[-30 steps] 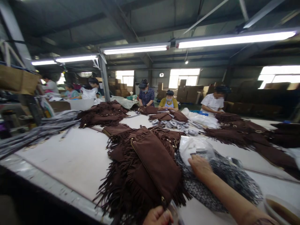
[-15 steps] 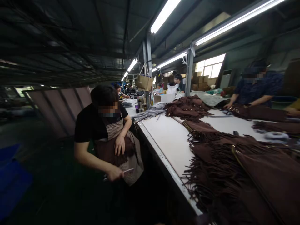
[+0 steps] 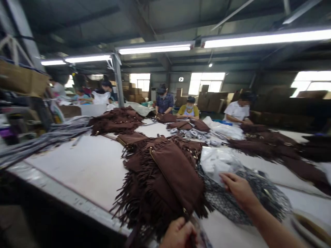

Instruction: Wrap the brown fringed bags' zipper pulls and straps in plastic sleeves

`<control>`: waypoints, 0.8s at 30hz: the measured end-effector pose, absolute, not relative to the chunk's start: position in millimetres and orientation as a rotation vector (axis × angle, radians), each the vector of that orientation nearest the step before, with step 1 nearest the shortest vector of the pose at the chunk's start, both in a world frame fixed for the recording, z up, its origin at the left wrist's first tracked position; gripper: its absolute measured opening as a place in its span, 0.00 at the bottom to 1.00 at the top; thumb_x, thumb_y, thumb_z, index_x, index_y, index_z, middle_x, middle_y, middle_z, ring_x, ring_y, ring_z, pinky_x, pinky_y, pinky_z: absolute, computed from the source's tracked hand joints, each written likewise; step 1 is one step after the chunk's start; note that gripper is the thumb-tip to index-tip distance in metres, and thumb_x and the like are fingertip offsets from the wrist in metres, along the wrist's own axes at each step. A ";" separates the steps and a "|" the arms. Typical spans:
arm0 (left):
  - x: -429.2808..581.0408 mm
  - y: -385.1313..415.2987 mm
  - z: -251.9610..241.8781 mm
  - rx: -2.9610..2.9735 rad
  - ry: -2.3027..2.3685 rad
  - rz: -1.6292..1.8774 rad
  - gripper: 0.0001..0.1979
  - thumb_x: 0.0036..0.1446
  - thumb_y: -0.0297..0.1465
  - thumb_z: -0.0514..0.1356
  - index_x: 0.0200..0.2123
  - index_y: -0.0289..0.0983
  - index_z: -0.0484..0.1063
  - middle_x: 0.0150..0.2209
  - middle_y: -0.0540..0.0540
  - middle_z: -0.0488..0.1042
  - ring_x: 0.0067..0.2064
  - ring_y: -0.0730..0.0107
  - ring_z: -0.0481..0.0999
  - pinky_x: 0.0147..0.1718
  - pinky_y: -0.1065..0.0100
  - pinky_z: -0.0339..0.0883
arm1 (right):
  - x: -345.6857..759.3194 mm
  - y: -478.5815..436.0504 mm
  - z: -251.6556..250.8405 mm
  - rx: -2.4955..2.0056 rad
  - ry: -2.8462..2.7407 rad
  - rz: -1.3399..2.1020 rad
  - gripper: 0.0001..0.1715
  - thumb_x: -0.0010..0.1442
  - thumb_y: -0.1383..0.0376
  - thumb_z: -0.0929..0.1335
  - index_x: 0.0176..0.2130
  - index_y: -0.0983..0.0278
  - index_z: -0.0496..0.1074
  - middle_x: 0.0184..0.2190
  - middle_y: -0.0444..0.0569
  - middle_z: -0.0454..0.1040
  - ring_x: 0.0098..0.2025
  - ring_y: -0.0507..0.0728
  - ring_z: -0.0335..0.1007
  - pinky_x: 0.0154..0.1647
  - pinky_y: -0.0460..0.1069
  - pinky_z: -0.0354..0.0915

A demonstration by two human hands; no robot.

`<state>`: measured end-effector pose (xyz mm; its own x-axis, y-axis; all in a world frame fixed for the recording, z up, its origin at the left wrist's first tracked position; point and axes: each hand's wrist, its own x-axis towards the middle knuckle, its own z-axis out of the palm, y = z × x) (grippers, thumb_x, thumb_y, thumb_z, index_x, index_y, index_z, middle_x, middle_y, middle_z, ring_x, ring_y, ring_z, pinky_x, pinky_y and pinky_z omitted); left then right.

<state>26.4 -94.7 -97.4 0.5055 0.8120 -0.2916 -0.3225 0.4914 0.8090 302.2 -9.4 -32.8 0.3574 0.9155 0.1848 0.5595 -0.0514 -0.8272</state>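
A pile of brown fringed suede bags [image 3: 165,179] lies on the white table [image 3: 85,172] in front of me. My left hand [image 3: 178,236] is at the bottom edge, closed on the near corner of the top bag by its zip end. My right hand [image 3: 239,189] reaches forward over a black-and-white speckled cloth [image 3: 248,203] and touches a clear plastic bag of white pieces [image 3: 217,162]; its fingers are curled at the bag's edge, and whether it grips is unclear.
More brown fringed bags [image 3: 115,120] are heaped at the back left and along the right side [image 3: 271,144]. Grey straps [image 3: 49,137] lie at the left. Several seated people work across the table, one in a white shirt [image 3: 236,112]. A bowl [image 3: 310,227] sits at the lower right.
The view swung left to a seated person beside the table half a second ago, then back. My right hand is again at the plastic bag, slightly further right than one second ago.
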 end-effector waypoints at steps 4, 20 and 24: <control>24.8 -95.8 -102.1 0.564 0.707 0.838 0.20 0.43 0.43 0.67 0.32 0.38 0.64 0.22 0.56 0.65 0.20 0.79 0.61 0.23 0.71 0.57 | 245.5 -72.7 -54.3 -1.415 -1.066 1.034 0.25 0.48 0.50 0.73 0.36 0.68 0.76 0.16 0.40 0.66 0.17 0.48 0.56 0.18 0.44 0.52; 28.1 -100.7 -89.6 0.683 0.841 0.846 0.19 0.46 0.42 0.68 0.28 0.39 0.61 0.17 0.61 0.50 0.18 0.83 0.46 0.17 0.75 0.46 | 223.2 -146.4 -70.6 -1.542 -1.443 0.808 0.18 0.61 0.54 0.63 0.38 0.65 0.74 0.24 0.44 0.69 0.28 0.53 0.65 0.30 0.46 0.61; 26.0 -94.1 -94.2 0.673 0.833 0.773 0.17 0.46 0.41 0.69 0.27 0.40 0.64 0.18 0.59 0.47 0.18 0.82 0.43 0.18 0.73 0.43 | 296.8 -155.0 -76.6 -1.931 -1.308 0.319 0.27 0.62 0.50 0.60 0.19 0.63 0.63 0.16 0.41 0.60 0.22 0.52 0.59 0.25 0.47 0.56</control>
